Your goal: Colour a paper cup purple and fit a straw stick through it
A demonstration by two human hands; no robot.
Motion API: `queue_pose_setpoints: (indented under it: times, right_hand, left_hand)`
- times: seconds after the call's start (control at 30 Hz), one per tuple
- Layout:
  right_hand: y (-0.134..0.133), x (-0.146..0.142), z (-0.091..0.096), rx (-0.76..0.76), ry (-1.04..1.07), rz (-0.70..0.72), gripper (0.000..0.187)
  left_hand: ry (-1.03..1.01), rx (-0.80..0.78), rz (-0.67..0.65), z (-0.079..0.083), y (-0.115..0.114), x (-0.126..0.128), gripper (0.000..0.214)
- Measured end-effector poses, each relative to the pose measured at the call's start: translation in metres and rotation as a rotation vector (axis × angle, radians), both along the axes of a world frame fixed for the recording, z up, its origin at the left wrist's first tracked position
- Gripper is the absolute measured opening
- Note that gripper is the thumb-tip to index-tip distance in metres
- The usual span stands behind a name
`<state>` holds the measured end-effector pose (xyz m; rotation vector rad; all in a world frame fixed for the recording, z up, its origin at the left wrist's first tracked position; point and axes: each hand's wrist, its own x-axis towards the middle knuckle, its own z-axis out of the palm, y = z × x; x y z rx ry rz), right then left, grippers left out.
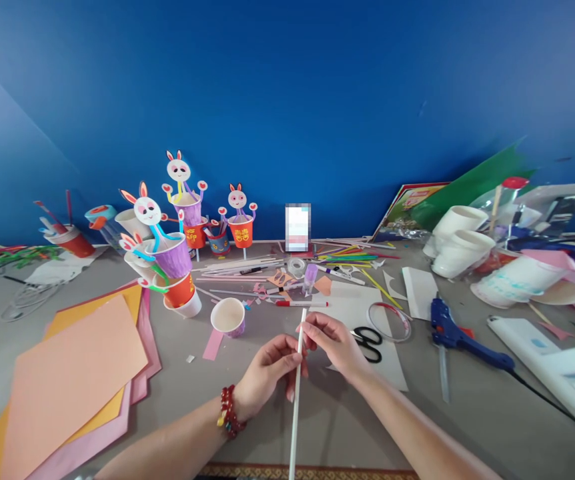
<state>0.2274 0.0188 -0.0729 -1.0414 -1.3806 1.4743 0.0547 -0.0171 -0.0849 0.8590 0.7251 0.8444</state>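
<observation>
A long, thin white stick is held between both hands, slanting down toward the table's front edge. My left hand, with a red bead bracelet at the wrist, pinches it partway along. Near its upper end, the fingers of my right hand grip it too. Black-handled scissors lie on white paper just beyond my right hand. Ahead and to the left stands a paper cup with purple colouring, beside a pink paper strip. A red marker lies beyond my fingers.
Rabbit-faced cup figures stand at the left, behind stacked coloured paper. At the right lie a blue glue gun, a tape roll and white cups. Loose sticks and a phone are at the back.
</observation>
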Motion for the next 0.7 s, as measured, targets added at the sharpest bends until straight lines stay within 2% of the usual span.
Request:
queue_pose_setpoints:
  times: [0.27, 0.5, 0.7]
  right_hand:
    - [0.0002, 0.0004, 0.0013, -0.017, 0.003, 0.026, 0.036]
    - [-0.0006, -0.0001, 0.0021, -0.031, 0.002, 0.054, 0.029]
    - [-0.0019, -0.002, 0.0029, -0.013, -0.002, 0.069, 0.03]
  left_hand:
    - [0.016, -0.006, -0.01, 0.0007, -0.0006, -0.002, 0.032]
    - [-0.018, -0.005, -0.005, 0.0027, -0.0001, -0.0017, 0.029]
    - [-0.019, -0.052, 0.079, 0.003, 0.0026, 0.0, 0.032]
